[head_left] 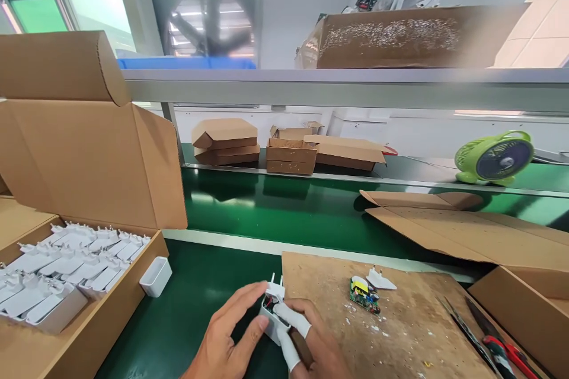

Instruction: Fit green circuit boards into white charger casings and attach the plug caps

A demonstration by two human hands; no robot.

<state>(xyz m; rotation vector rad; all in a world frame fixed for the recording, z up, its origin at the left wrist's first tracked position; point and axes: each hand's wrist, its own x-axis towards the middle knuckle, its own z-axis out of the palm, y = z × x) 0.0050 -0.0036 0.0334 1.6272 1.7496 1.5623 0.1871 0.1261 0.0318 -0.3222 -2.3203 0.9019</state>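
Note:
A white power adapter (pixel 272 327) with its case open at the top is between my two hands. Its two-pin plug piece (pixel 275 290) stands at the far end, and some circuit board shows inside. My left hand (pixel 233 328) grips it from the left, thumb on the case and index finger near the pins. Covered in white finger cots, the fingers of my right hand (pixel 317 340) press on it from the right. A white empty case (pixel 156 276) lies left of my hands. To the right, a loose circuit board (pixel 364 295) rests beside a white plug piece (pixel 380 279).
An open carton (pixel 104 323) at left holds rows of white adapters (pixel 66 263). Tweezers (pixel 466 328) and red-handled cutters (pixel 507 346) lie on the wooden board (pixel 413 337). Another carton (pixel 524 308) borders it. Behind are cardboard boxes (pixel 291 157) and a green fan (pixel 494 158).

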